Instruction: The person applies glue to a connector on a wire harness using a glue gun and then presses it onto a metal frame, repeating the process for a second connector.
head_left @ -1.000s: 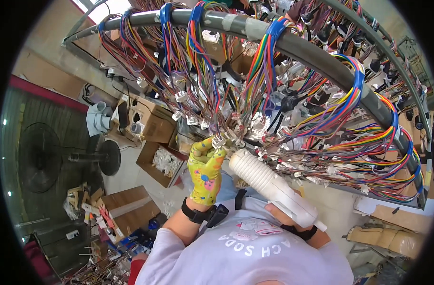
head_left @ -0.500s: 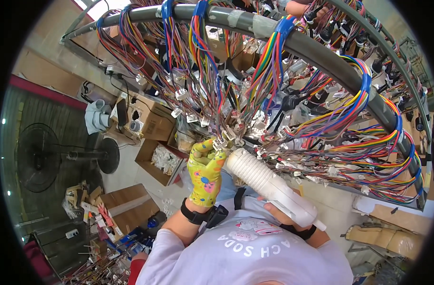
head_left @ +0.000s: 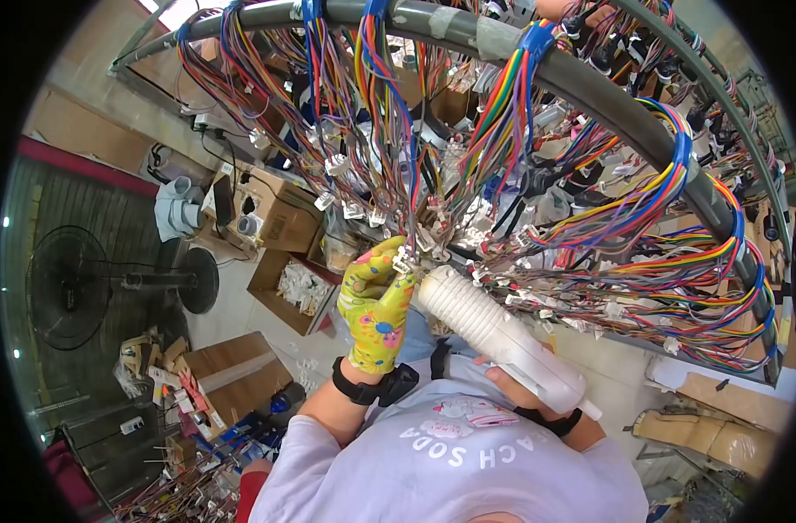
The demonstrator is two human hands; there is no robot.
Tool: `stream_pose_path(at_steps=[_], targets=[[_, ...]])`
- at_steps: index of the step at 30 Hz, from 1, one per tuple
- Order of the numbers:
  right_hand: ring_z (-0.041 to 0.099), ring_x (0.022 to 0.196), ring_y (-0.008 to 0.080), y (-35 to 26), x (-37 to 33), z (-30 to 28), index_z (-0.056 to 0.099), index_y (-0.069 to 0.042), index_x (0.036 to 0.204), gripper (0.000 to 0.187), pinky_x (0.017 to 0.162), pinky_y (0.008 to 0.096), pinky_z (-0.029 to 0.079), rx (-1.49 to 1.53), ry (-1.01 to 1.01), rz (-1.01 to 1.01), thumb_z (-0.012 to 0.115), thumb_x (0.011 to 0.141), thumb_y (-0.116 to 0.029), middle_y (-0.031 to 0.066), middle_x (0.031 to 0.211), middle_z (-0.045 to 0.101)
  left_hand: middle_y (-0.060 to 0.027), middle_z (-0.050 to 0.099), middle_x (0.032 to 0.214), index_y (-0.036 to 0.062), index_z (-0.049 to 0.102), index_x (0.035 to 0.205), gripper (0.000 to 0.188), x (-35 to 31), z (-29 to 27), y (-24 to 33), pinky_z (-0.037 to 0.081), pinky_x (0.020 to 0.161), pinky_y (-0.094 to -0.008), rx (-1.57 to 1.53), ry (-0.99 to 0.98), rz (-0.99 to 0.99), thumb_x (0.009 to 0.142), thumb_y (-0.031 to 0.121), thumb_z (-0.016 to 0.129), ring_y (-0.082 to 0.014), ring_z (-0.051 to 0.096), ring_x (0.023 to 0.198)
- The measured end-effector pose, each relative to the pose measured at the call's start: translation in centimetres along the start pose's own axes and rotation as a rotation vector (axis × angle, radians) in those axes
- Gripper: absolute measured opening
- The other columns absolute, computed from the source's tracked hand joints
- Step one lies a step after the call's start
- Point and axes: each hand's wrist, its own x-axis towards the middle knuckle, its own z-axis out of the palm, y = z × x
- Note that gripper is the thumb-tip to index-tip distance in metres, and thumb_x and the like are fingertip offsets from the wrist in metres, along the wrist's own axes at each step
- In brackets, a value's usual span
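My left hand (head_left: 376,309), in a yellow flowered glove, is closed around a small cluster of white plastic connectors (head_left: 404,260) at the end of hanging multicoloured wires. My right hand (head_left: 507,385), mostly hidden under the tool, grips a white handheld gun-shaped tool (head_left: 502,336) with a ribbed barrel. Its front end lies just beside the connectors and the gloved fingertips; I cannot tell whether it touches them. Above both hands, wire bundles (head_left: 502,109) with white connector ends hang from a curved grey rail (head_left: 581,83), tied with blue tape.
An open carton (head_left: 298,292) of small white parts is left of my glove, with a brown cardboard box (head_left: 280,209) behind it. Farther left stands a black fan (head_left: 71,288). A closed carton (head_left: 237,379) sits at lower left. Another person's hand (head_left: 581,13) shows at the top right.
The gloved hand has shifted slightly left, and its grip on the connectors looks a little changed. The white tool has moved slightly, its front end still near the glove.
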Motion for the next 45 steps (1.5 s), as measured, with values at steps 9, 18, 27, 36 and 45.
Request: stream_pose_path(at_steps=[9, 18, 27, 36, 45], targets=[[0.064, 0.08, 0.0253, 1.3, -0.7, 0.4, 0.059, 0.001, 0.105, 0.033, 0.072, 0.0317, 0.051, -0.044, 0.0, 0.033, 0.067, 0.074, -0.007, 0.0139, 0.092, 0.063, -0.0208, 0.057, 0.116, 0.0043, 0.052, 0.098, 0.028, -0.1, -0.4, -0.2, 0.05, 0.076, -0.0261, 0.027, 0.003, 0.023, 0.077, -0.009, 0.064, -0.0166, 0.061, 0.091], [0.064, 0.08, 0.0274, 1.0, -0.4, 0.4, 0.06, 0.001, 0.104, 0.032, 0.071, 0.0326, 0.052, -0.033, 0.006, 0.055, 0.067, 0.073, -0.007, 0.0147, 0.092, 0.063, -0.0208, 0.058, 0.116, 0.0038, 0.053, 0.098, 0.028, 0.1, -0.1, 0.0, 0.05, 0.078, -0.0272, 0.034, 0.019, 0.002, 0.076, -0.009, 0.065, -0.0178, 0.061, 0.093], [0.064, 0.081, 0.0287, 1.3, -0.6, 0.2, 0.06, 0.0, 0.104, 0.032, 0.071, 0.0337, 0.052, -0.066, -0.005, 0.078, 0.067, 0.073, -0.008, 0.0151, 0.094, 0.063, -0.0191, 0.058, 0.116, 0.0038, 0.053, 0.101, 0.03, 0.0, -0.3, -0.3, 0.05, 0.081, -0.0281, -0.051, 0.019, -0.024, 0.077, -0.01, 0.064, -0.0183, 0.061, 0.094], [0.064, 0.082, 0.0304, 1.4, -0.6, 0.0, 0.061, -0.002, 0.106, 0.036, 0.073, 0.0346, 0.052, -0.162, -0.034, 0.088, 0.068, 0.072, -0.01, 0.016, 0.097, 0.063, -0.0139, 0.061, 0.111, 0.0016, 0.055, 0.104, 0.032, -0.1, -0.7, -0.5, 0.049, 0.082, -0.0279, -0.069, 0.032, -0.073, 0.076, -0.008, 0.066, -0.016, 0.061, 0.093], [0.064, 0.085, 0.0203, 1.0, -0.3, -0.3, 0.054, 0.002, 0.115, 0.035, 0.075, 0.0332, 0.051, -0.202, -0.1, 0.052, 0.057, 0.08, -0.001, 0.0137, 0.098, 0.064, -0.0126, 0.062, 0.108, 0.001, 0.056, 0.104, 0.03, 0.0, -0.7, -0.4, 0.05, 0.08, -0.0278, -0.052, 0.025, -0.091, 0.077, -0.007, 0.066, -0.016, 0.062, 0.091]])
